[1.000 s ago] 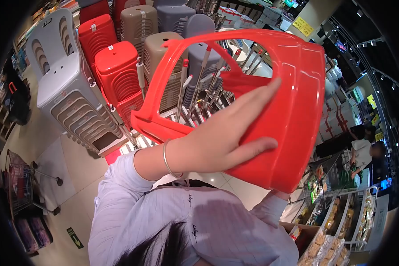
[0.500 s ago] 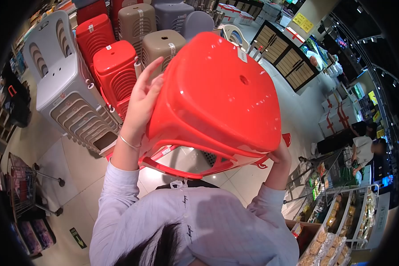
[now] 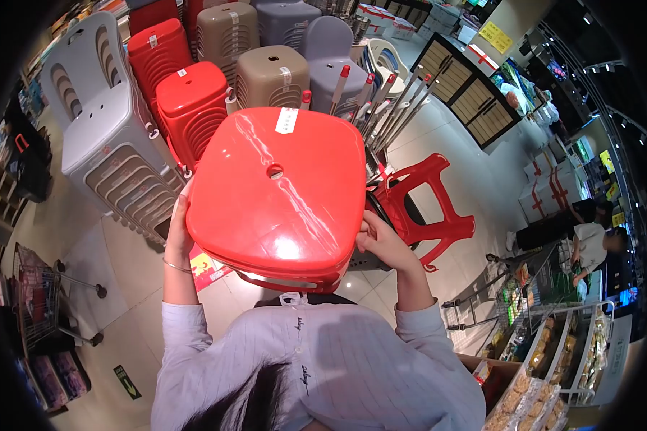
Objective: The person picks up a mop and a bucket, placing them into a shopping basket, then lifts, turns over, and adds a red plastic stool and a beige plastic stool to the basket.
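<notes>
1. The left hand (image 3: pixel 179 224) lies along the left side of the red stool (image 3: pixel 280 208), the palm side turned in to it. Part of the hand is behind the edge, so I cannot tell whether its fingers are spread or pressed together there.

2. The right hand (image 3: pixel 386 243) is at the right edge of the red stool, its fingers bent in and partly closed on the rim. The tips are hidden, so how deep the hold goes cannot be told.

3. The red stool is between the two hands, in front of the chest, its seat turned up to view with a white label (image 3: pixel 286 121) near the far edge and a hole (image 3: pixel 274 172) at the middle. Its legs are mostly hidden; I cannot tell whether they touch the floor.

4. The step in hand looks like steadying the stool from both sides. Any shift from this hold calls for even support, since one side slipping would tip the seat.

5. To the right of the red stool is a red leg frame (image 3: pixel 446 213), tilted over; whether the two touch is unclear.

6. Beyond the red stool are poles with red tips (image 3: pixel 345 72) and a tan stool stack (image 3: pixel 272 70). Beyond it to the left are a red stool stack (image 3: pixel 191 90) and stacked grey chairs (image 3: pixel 97 118).

7. Well to the right of the red stool, another person (image 3: pixel 588 250) is beside a shopping cart (image 3: pixel 530 284).
</notes>
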A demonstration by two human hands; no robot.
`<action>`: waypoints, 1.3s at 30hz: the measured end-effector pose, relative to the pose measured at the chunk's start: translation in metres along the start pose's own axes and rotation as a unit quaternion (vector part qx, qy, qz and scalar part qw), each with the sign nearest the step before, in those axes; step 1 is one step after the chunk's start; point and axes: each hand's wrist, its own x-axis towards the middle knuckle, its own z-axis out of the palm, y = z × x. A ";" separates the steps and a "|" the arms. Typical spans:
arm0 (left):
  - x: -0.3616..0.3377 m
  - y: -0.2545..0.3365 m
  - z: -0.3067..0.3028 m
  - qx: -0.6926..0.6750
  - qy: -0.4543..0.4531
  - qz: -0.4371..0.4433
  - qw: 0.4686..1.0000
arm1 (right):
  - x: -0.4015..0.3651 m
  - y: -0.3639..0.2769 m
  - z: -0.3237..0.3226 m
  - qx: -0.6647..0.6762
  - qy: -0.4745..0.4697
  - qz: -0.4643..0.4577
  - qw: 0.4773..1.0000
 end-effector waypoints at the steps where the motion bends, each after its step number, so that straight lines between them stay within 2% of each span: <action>1: -0.005 0.001 -0.004 0.009 0.027 -0.029 0.999 | 0.003 0.010 0.004 0.039 0.003 0.007 0.999; 2: -0.011 0.000 -0.009 0.009 0.030 -0.029 0.999 | 0.003 0.017 0.006 0.039 0.000 0.010 0.999; 4: -0.021 -0.001 -0.016 0.023 0.016 -0.098 0.995 | 0.001 0.026 0.012 -0.041 0.003 0.031 0.999; 6: -0.029 -0.003 -0.020 0.004 0.006 -0.123 0.992 | -0.001 0.029 0.019 -0.051 0.004 0.050 0.997; 8: -0.042 -0.019 -0.039 0.015 -0.031 -0.145 0.989 | -0.003 0.048 0.020 -0.157 0.004 0.051 0.986; 12: -0.058 -0.054 -0.084 0.017 -0.004 -0.211 0.977 | -0.005 0.082 0.036 -0.207 0.007 0.034 0.978; 13: -0.062 -0.053 -0.082 0.017 -0.003 -0.214 0.977 | -0.005 0.084 0.044 -0.192 0.017 0.038 0.980; 15: -0.068 -0.051 -0.078 -0.088 0.032 -0.223 0.970 | -0.006 0.095 0.053 -0.207 0.021 0.043 0.977; 21: -0.088 -0.066 -0.106 -0.123 0.034 -0.214 0.969 | -0.010 0.116 0.071 -0.238 0.036 0.033 0.970; 26: -0.093 -0.062 -0.103 -0.118 0.004 -0.194 0.974 | -0.013 0.116 0.073 -0.254 0.023 0.061 0.965; 29: -0.086 -0.063 -0.100 -0.103 -0.005 -0.172 0.980 | -0.013 0.108 0.068 -0.226 0.037 0.026 0.973; 31: -0.075 -0.065 -0.098 -0.102 -0.018 -0.160 0.982 | -0.008 0.104 0.057 -0.141 0.030 -0.014 0.990; 32: -0.068 -0.063 -0.095 -0.097 -0.005 -0.152 0.984 | -0.006 0.093 0.054 -0.140 0.036 -0.015 0.989; 33: -0.060 -0.062 -0.092 -0.091 0.007 -0.143 0.985 | -0.004 0.078 0.051 -0.054 0.027 0.006 0.998; 34: -0.051 -0.056 -0.084 -0.091 0.001 -0.144 0.985 | -0.002 0.065 0.048 0.031 0.017 0.026 0.999; 35: -0.042 -0.046 -0.073 -0.096 0.003 -0.129 0.987 | 0.000 0.059 0.045 0.052 0.014 -0.005 0.999; 37: -0.025 -0.028 -0.055 -0.086 0.003 -0.098 0.991 | 0.000 0.045 0.034 0.090 0.014 -0.008 0.996; 39: -0.014 -0.006 -0.037 -0.084 0.008 -0.105 0.991 | 0.001 0.024 0.031 0.131 0.015 -0.044 0.990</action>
